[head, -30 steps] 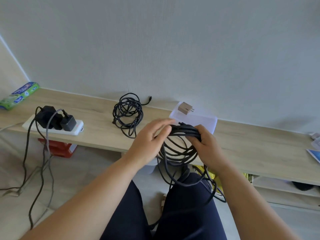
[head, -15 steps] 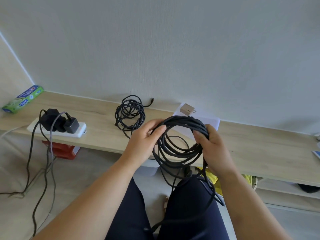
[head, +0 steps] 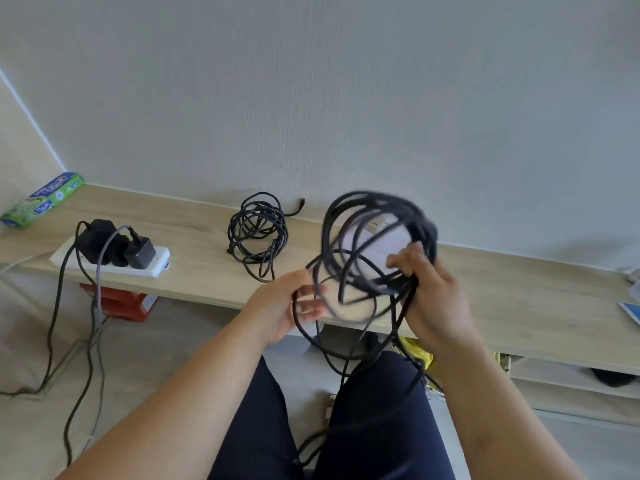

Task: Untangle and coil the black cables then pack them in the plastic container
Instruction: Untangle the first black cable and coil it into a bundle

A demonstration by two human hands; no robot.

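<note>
In front of the tabletop's [head: 519,299] near edge, above the person's lap, a black cable [head: 424,221] is held up in loose, uneven loops. The right hand [head: 436,296] grips the right side of the loops, its fingers curled round the gathered strands. The left hand [head: 287,306] is at the lower left of the loops with strands crossing its fingers; motion blur prevents telling whether they pinch a strand or only touch it. A tail of the cable hangs down over the dark trousers [head: 374,410].

A second black cable coil [head: 273,237] lies on the tabletop near the back edge, apart from both hands. The plastic container [head: 394,239] is seen through the held loops, on the tabletop to the right of that coil; its detail is blurred.

Toward the left end sits a white power strip [head: 114,268] with black adapters [head: 104,237] plugged in. A green packet [head: 41,204] lies at the far left corner. A red box [head: 117,303] sits below the near edge.
</note>
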